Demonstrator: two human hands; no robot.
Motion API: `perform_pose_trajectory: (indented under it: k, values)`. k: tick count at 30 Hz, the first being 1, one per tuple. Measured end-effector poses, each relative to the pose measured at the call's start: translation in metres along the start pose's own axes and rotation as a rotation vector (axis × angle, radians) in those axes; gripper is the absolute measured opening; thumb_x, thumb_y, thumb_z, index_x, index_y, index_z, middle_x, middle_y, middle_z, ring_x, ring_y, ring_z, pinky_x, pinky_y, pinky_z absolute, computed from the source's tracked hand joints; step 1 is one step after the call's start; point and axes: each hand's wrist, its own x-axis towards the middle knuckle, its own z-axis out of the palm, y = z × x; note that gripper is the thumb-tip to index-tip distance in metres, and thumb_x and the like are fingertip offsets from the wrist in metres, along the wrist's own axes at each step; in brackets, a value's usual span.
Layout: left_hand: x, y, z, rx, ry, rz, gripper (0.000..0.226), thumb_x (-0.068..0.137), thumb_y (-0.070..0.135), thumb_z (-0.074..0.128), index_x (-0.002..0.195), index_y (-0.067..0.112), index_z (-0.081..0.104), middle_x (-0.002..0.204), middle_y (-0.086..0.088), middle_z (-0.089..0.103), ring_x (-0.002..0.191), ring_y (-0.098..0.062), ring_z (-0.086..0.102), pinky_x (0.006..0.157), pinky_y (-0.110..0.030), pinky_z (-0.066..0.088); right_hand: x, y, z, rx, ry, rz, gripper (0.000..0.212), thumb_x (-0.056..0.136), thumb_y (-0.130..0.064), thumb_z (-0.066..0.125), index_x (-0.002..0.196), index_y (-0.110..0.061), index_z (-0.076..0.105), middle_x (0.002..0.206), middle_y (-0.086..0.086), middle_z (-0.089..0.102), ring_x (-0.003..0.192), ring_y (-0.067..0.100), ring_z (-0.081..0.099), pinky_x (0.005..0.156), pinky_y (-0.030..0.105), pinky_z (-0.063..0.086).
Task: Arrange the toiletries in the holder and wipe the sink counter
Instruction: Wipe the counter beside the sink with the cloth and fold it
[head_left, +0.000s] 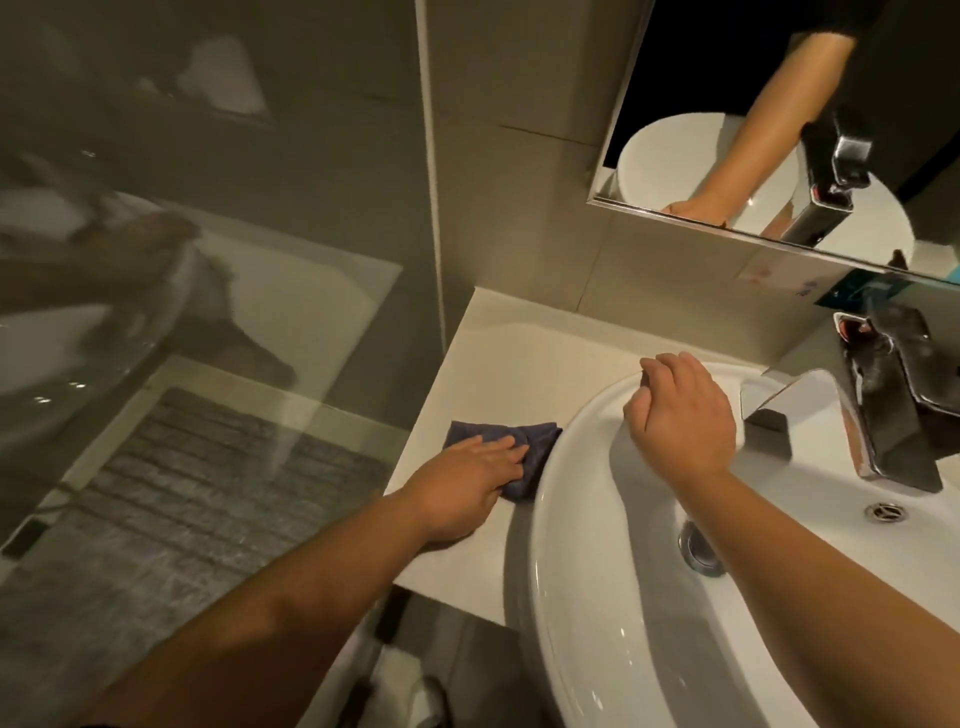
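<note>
A dark blue cloth (540, 441) lies crumpled on the pale sink counter (498, 374), just left of the white oval basin (571, 519). My left hand (467, 478) presses flat on the cloth, fingers stretched over it toward the basin's edge. My right hand (680, 410) hovers over the basin's far rim with its fingers curled downward; I see nothing in it. No toiletries or holder are clearly visible.
A chrome faucet (893, 410) stands at the basin's right back, with a drain (701, 551) and overflow hole (887, 511) below. A mirror (727, 104) hangs above. A glass shower panel (208, 312) and a grey floor mat (218, 478) are at left.
</note>
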Motion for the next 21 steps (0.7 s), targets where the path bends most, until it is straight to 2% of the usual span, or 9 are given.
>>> perform_pose_trajectory:
  k: [4,6,8,10,13,15,17,19,21]
  values:
    - [-0.088,0.033,0.029,-0.080,-0.006,-0.101,0.042,0.093,0.013,0.041,0.133,0.018,0.053,0.152,0.000,0.038,0.144,-0.016,0.026,0.121,-0.033,0.012,-0.003,-0.004,-0.006,0.007,-0.031,-0.006,0.040,0.085,-0.024,0.034,0.107,-0.004,0.060,0.103,0.013,0.062,0.102,0.033,0.053,0.084,0.044,0.046]
    - [-0.120,0.057,0.040,-0.183,0.019,-0.159,0.045,0.092,0.015,0.040,0.135,0.018,0.052,0.152,0.000,0.039,0.144,-0.014,0.026,0.118,-0.026,0.008,-0.003,-0.005,-0.009,0.019,-0.057,0.006,0.041,0.085,-0.026,0.032,0.106,-0.004,0.060,0.103,0.014,0.062,0.103,0.034,0.052,0.085,0.044,0.045]
    - [-0.144,0.077,0.047,-0.307,-0.001,-0.233,0.042,0.092,0.016,0.043,0.131,0.023,0.055,0.148,0.001,0.046,0.140,-0.012,0.034,0.114,-0.022,0.020,-0.005,-0.006,-0.012,0.037,-0.063,0.007,0.043,0.085,-0.027,0.031,0.107,-0.003,0.060,0.105,0.016,0.062,0.105,0.035,0.052,0.087,0.045,0.045]
    - [-0.161,0.090,0.052,-0.417,-0.099,-0.326,0.030,0.089,0.024,0.048,0.116,0.032,0.059,0.128,0.001,0.063,0.122,-0.015,0.054,0.098,-0.025,0.040,-0.007,-0.006,-0.015,0.060,-0.065,0.007,0.045,0.085,-0.026,0.032,0.109,-0.002,0.060,0.106,0.017,0.062,0.106,0.036,0.051,0.089,0.045,0.043]
    - [-0.182,0.104,0.054,-0.753,-0.192,-0.503,0.017,0.087,0.024,0.053,0.095,0.031,0.066,0.091,0.006,0.068,0.090,-0.009,0.062,0.083,-0.026,0.047,-0.008,-0.007,-0.019,0.074,-0.092,-0.003,0.046,0.086,-0.027,0.031,0.112,-0.002,0.059,0.110,0.018,0.062,0.109,0.035,0.049,0.093,0.044,0.041]
    - [-0.188,0.109,0.049,-1.134,-0.099,-0.656,0.025,0.089,0.008,0.053,0.084,0.023,0.073,0.083,0.003,0.070,0.083,-0.011,0.062,0.077,-0.025,0.046,-0.007,-0.005,-0.020,0.075,-0.103,-0.009,0.047,0.086,-0.028,0.030,0.113,-0.003,0.059,0.111,0.017,0.061,0.110,0.034,0.049,0.093,0.044,0.041]
    - [-0.185,0.109,0.038,-1.510,0.091,-0.769,0.023,0.089,0.000,0.051,0.093,0.007,0.073,0.091,-0.014,0.072,0.084,-0.022,0.066,0.076,-0.030,0.047,-0.007,-0.004,-0.021,0.063,-0.116,-0.022,0.046,0.086,-0.029,0.029,0.111,-0.004,0.058,0.109,0.016,0.062,0.107,0.034,0.049,0.090,0.044,0.043]
    - [-0.174,0.105,0.019,-1.717,0.280,-0.822,0.022,0.091,0.001,0.048,0.101,-0.001,0.068,0.093,-0.020,0.072,0.080,-0.024,0.069,0.073,-0.032,0.051,-0.006,-0.002,-0.022,0.047,-0.116,-0.035,0.043,0.085,-0.029,0.030,0.107,-0.005,0.058,0.104,0.015,0.062,0.102,0.033,0.050,0.086,0.044,0.045]
    - [-0.154,0.097,-0.008,-1.779,0.424,-0.821,0.024,0.095,0.006,0.045,0.108,0.001,0.065,0.098,-0.021,0.073,0.083,-0.027,0.071,0.074,-0.036,0.053,-0.006,-0.002,-0.021,0.041,-0.110,-0.032,0.039,0.085,-0.028,0.031,0.104,-0.006,0.058,0.101,0.013,0.061,0.099,0.032,0.051,0.083,0.044,0.047]
